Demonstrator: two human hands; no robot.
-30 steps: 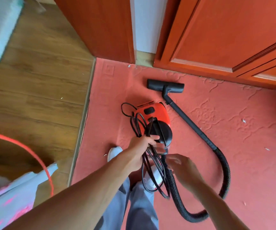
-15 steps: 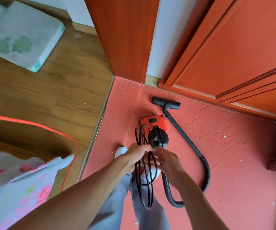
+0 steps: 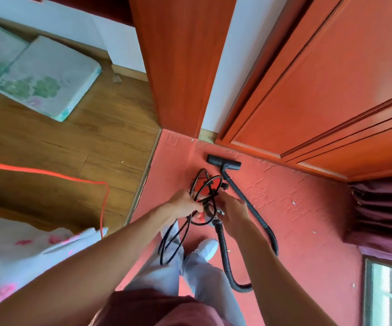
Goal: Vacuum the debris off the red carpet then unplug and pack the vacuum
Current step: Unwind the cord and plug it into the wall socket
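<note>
A small red vacuum (image 3: 215, 184) sits on the red carpet (image 3: 308, 227), mostly hidden behind my hands. Its black wand leads up to the floor nozzle (image 3: 223, 162) near the door, and the ribbed hose (image 3: 225, 257) loops down beside my feet. My left hand (image 3: 183, 207) is closed on a bundle of coiled black power cord (image 3: 204, 187), with loops hanging down to my legs. My right hand (image 3: 231, 214) is at the vacuum's near end by the hose joint, fingers curled; what it holds is hidden. Small white specks (image 3: 293, 203) lie on the carpet.
An orange-red wooden door (image 3: 308, 90) and frame stand behind the carpet. Wooden floor (image 3: 91, 137) lies left, with a pale cushion (image 3: 46, 78) and an orange extension cord (image 3: 72, 178). A floral bedsheet (image 3: 13, 250) is at lower left, a dark curtain (image 3: 383, 212) at right.
My head has risen, so the vacuum looks smaller and further off. The cord coil has been lifted higher over the vacuum body, and my right hand has moved up against the vacuum.
</note>
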